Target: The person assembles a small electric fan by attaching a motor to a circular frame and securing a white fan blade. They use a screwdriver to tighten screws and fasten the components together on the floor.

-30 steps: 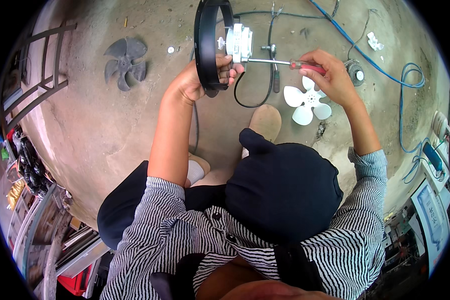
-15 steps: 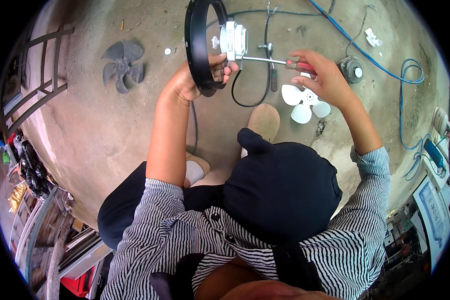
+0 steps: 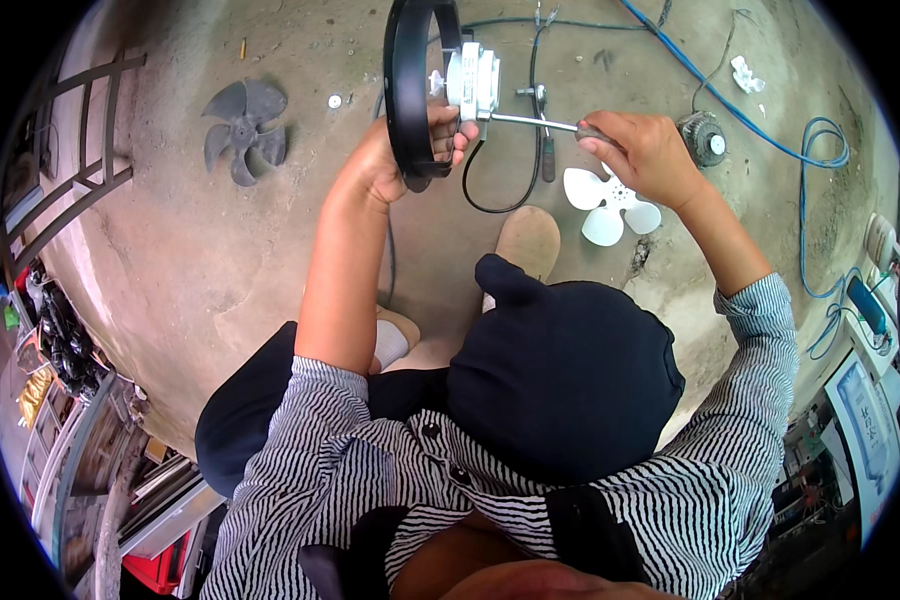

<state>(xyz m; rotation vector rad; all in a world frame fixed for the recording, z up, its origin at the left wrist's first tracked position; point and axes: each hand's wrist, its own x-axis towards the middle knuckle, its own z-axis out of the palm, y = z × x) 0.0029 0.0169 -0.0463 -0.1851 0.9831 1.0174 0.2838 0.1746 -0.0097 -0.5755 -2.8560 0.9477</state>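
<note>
My left hand (image 3: 390, 158) is closed around the lower part of a black ring-shaped fan frame (image 3: 406, 90), its fingers reaching through to the white motor (image 3: 477, 82) fixed in it. A black cable (image 3: 470, 188) hangs from the motor. In my right hand (image 3: 645, 155) is a screwdriver (image 3: 535, 122), the fingers wrapped round its handle. Its shaft lies nearly level, and the tip meets the motor's lower right side. Below my right hand a white fan blade (image 3: 610, 207) lies on the floor. Just right of the hand sits a dark round motor (image 3: 703, 139).
A dark grey fan blade (image 3: 244, 132) lies on the concrete floor at the left, with a small white disc (image 3: 335, 101) near it. Blue cable (image 3: 730, 105) runs across the right side. Another screwdriver (image 3: 548, 160) lies beyond my foot. Metal railing (image 3: 80, 190) stands far left.
My right hand has gone from loosely spread fingers to a full grip round the screwdriver handle. The fan frame and motor have shifted slightly right with my left hand.
</note>
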